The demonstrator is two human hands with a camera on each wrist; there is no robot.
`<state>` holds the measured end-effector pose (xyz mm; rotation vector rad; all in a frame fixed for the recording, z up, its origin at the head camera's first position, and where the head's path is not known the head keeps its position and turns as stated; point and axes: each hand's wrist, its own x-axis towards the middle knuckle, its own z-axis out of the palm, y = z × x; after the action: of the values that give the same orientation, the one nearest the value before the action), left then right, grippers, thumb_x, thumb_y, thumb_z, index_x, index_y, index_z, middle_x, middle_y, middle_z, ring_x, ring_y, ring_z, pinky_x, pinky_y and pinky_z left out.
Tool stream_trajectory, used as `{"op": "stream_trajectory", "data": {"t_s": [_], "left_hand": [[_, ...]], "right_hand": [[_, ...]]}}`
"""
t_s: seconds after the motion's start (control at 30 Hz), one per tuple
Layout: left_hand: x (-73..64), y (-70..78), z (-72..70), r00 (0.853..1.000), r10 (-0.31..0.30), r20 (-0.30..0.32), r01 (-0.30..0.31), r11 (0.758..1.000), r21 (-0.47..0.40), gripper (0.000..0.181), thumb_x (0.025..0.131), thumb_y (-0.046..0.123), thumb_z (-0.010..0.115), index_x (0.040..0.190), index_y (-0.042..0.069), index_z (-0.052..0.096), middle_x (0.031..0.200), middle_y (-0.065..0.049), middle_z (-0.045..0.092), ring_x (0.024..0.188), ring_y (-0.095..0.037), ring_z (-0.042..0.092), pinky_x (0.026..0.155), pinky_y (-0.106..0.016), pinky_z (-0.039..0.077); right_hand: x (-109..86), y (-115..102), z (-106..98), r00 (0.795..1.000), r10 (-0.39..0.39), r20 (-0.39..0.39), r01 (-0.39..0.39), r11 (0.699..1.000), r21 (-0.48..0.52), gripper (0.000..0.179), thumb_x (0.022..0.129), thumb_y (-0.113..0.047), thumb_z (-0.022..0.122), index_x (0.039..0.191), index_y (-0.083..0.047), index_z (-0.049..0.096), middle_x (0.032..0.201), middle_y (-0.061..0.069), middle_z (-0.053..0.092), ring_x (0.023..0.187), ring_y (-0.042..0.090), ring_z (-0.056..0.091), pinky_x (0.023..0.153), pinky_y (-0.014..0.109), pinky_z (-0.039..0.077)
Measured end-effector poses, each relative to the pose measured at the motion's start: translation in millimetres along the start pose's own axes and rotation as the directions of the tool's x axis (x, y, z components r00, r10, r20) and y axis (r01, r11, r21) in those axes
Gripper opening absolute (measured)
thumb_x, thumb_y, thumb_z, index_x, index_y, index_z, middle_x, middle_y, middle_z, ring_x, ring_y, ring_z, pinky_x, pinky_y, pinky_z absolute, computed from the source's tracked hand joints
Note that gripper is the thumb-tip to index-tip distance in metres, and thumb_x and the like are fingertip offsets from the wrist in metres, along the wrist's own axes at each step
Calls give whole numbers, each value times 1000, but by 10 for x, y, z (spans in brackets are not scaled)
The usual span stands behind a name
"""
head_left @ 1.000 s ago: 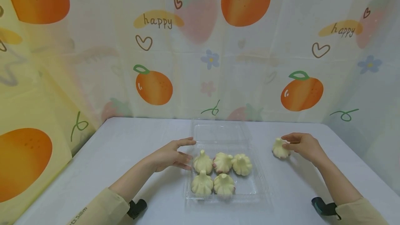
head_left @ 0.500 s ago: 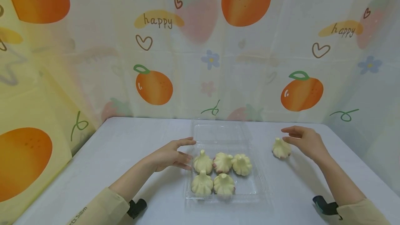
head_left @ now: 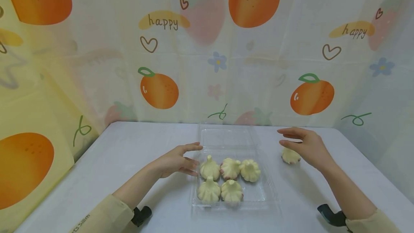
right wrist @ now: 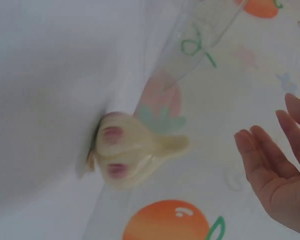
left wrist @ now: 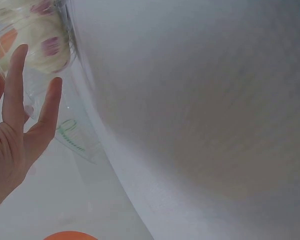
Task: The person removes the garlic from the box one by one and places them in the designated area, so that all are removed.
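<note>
Several pale garlic bulbs (head_left: 209,190) sit in two rows in a clear plastic box (head_left: 258,193), whose lid stands open at the back. My left hand (head_left: 179,161) rests its spread, straight fingers along the box's left side; in the left wrist view those fingertips (left wrist: 54,85) lie close to the box wall. One single garlic bulb (head_left: 290,156) stands on the table to the right of the box. Above it hovers my right hand (head_left: 307,146), fingers loosely extended and holding nothing. In the right wrist view this bulb, with purple patches, is apart from the fingers.
A white table (head_left: 145,136) carries everything. Behind it hangs a patterned curtain (head_left: 258,82) with printed oranges and hearts, and a yellow one (head_left: 32,110) is on the left. The clear lid (head_left: 228,136) lies back toward the curtain.
My right hand has drawn its fingers off the single garlic bulb, risen, and shifted left over it. That bulb stays in place. The left hand and box have not moved.
</note>
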<state>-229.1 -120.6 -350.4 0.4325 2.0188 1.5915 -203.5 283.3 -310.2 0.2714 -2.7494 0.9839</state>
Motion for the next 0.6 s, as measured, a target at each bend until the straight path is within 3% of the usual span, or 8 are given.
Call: {"op": "stream_trajectory", "data": {"t_s": [0.13, 0.23, 0.6], "left_hand": [[2, 0, -6, 1000, 5, 4, -5, 1000, 2, 66, 91, -6, 56, 152, 0, 32, 169, -11, 6, 137, -43, 46, 88, -38, 64], [3, 2, -5, 1000, 2, 4, -2, 1000, 6, 67, 91, -7, 56, 153, 0, 31, 169, -11, 6, 137, -43, 45, 88, -37, 64], [18, -10, 0, 1000, -1, -5, 1, 1000, 1, 66, 91, -8, 55, 153, -1, 31, 169, -11, 7, 137, -44, 45, 87, -37, 64]], "right_hand": [[-43, -118, 48, 998, -62, -4, 62, 995, 80, 42, 91, -37, 70, 129, -18, 65, 128, 7, 69, 104, 2, 68, 85, 10, 56], [-72, -207, 100, 994, -107, 6, 104, 983, 149, 40, 91, -33, 71, 127, -17, 66, 128, 6, 69, 98, -12, 63, 85, 8, 55], [-146, -410, 279, 975, -199, 98, 155, 928, 340, 36, 91, -25, 71, 125, -17, 66, 131, 8, 66, 104, -2, 67, 88, 19, 60]]}}
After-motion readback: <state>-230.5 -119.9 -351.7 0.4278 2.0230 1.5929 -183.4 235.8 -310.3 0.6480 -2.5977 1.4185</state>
